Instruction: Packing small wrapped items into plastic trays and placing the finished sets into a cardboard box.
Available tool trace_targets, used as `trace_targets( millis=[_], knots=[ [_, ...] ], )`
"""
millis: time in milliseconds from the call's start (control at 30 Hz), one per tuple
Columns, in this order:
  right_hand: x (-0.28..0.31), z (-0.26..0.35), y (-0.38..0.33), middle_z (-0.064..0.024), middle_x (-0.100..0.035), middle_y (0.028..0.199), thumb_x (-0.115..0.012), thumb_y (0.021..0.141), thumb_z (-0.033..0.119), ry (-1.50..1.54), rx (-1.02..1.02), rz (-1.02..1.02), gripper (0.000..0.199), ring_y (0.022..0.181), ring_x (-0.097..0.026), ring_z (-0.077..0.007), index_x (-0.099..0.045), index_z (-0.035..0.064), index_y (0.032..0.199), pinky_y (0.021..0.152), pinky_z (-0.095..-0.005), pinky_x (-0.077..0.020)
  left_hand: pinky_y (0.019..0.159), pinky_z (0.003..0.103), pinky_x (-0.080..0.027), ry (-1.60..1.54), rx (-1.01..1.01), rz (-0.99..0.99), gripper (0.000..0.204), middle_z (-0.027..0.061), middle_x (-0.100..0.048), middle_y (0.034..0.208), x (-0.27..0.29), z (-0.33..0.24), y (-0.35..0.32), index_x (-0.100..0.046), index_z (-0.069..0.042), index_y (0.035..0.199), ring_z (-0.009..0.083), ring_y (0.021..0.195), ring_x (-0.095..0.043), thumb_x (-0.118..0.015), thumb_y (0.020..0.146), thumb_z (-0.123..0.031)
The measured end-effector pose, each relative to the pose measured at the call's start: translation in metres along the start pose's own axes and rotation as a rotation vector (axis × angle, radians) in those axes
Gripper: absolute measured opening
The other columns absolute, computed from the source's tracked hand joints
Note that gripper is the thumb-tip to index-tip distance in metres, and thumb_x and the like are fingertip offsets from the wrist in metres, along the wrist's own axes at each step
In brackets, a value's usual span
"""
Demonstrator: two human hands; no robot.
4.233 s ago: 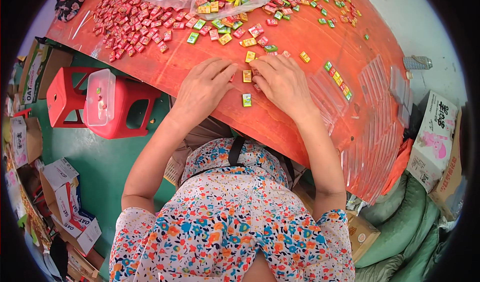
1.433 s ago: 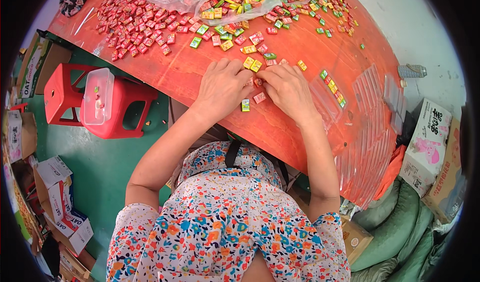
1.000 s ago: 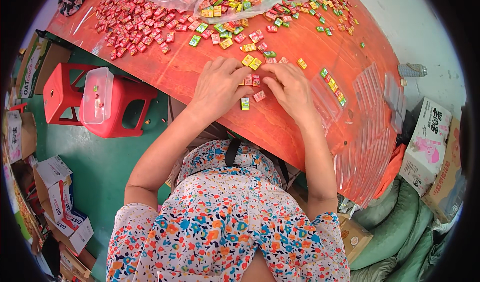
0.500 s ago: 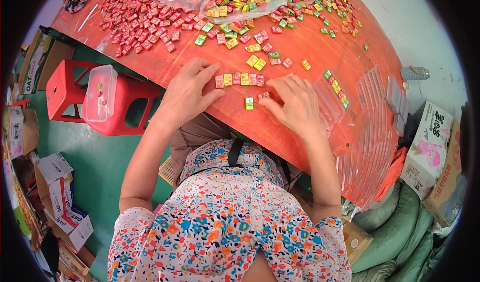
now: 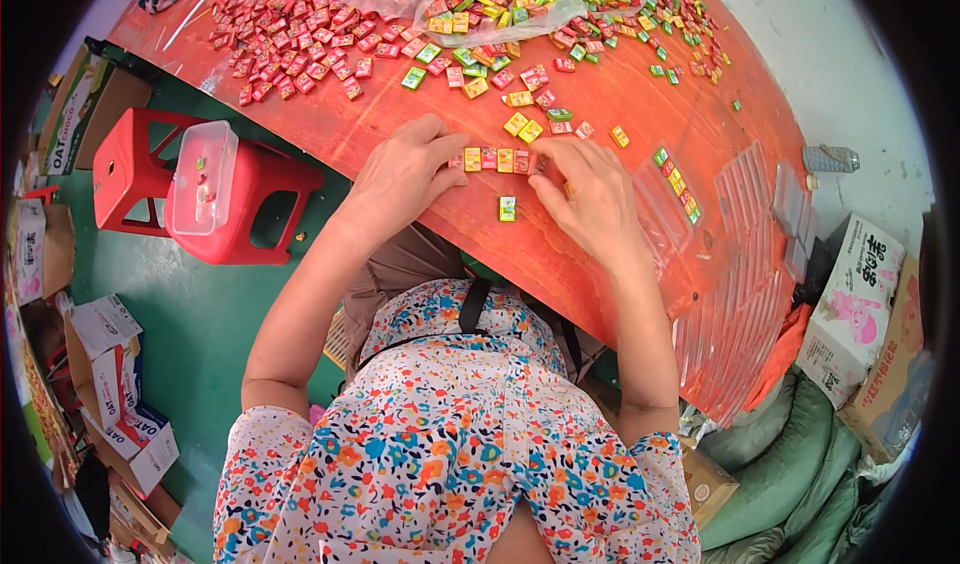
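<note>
A short row of small red and yellow boxes [image 5: 489, 159] lies on the red table, running left to right between my hands. My left hand [image 5: 405, 172] is closed at the row's left end, its thumb and forefinger around the end box. At the other end, my right hand [image 5: 592, 186] pinches a small red box [image 5: 537, 165] against the row; its other fingers are bent and partly hidden. One green box [image 5: 507, 209] lies by itself nearer to me. Two yellow boxes [image 5: 522, 127] and a few others sit just beyond the row.
Heaps of small red boxes [image 5: 300, 39] and mixed-colour ones [image 5: 590, 9] cover the table's [image 5: 390, 104] far side, with a clear plastic bag [image 5: 500, 26]. At right lie a filled clear case [image 5: 678, 186] and several clear plastic cases [image 5: 735, 294]. Red stools [image 5: 240, 229] stand left, one bearing a plastic tub [image 5: 203, 179].
My right hand has brought the loose red box up to the row's right end. My left hand has moved right and closed on the left end.
</note>
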State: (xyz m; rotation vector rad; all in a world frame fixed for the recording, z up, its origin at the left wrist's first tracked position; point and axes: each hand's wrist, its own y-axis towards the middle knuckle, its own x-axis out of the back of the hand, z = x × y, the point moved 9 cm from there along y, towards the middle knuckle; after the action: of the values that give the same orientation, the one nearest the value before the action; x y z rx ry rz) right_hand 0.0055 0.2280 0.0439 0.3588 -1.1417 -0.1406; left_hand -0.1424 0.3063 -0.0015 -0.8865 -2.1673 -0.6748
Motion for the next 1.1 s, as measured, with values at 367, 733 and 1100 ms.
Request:
trace_targets(
  millis=[367, 733, 1100],
  knots=[
    [-0.067, 0.069, 0.041, -0.0051, -0.069, 0.098, -0.071, 0.079, 0.017, 0.027, 0.312, 0.014, 0.031, 0.099, -0.062, -0.0231, -0.065, 0.0079, 0.107, 0.088, -0.0403, -0.044, 0.073, 0.037, -0.055, -0.137, 0.232, -0.117, 0.046, 0.0151, -0.062, 0.102, 0.041, 0.039, -0.036, -0.064, 0.003, 0.116, 0.0292, 0.081, -0.066, -0.079, 0.074, -0.01],
    [-0.012, -0.014, 0.012, -0.0125, -0.066, 0.119, -0.076, 0.081, 0.025, -0.042, -0.041, 0.234, 0.045, 0.112, -0.06, -0.0323, -0.065, 0.0068, 0.121, 0.095, -0.0434, -0.0471, 0.077, 0.039, -0.051, -0.061, 0.071, -0.01, 0.049, 0.0134, -0.058, 0.1, 0.015, 0.01, -0.011, -0.064, 0.001, 0.121, 0.0297, 0.086, -0.062, -0.08, 0.076, -0.014],
    [-0.035, -0.018, 0.003, -0.0077, -0.064, 0.106, -0.076, 0.08, 0.024, -0.015, 0.002, 0.154, 0.038, 0.104, -0.061, -0.0283, -0.068, 0.0088, 0.114, 0.093, -0.0423, -0.0452, 0.076, 0.044, -0.053, -0.013, 0.059, 0.023, 0.042, 0.015, -0.058, 0.103, -0.001, 0.003, 0.001, -0.067, -0.004, 0.115, 0.0342, 0.089, -0.065, -0.08, 0.077, -0.018]
  ],
)
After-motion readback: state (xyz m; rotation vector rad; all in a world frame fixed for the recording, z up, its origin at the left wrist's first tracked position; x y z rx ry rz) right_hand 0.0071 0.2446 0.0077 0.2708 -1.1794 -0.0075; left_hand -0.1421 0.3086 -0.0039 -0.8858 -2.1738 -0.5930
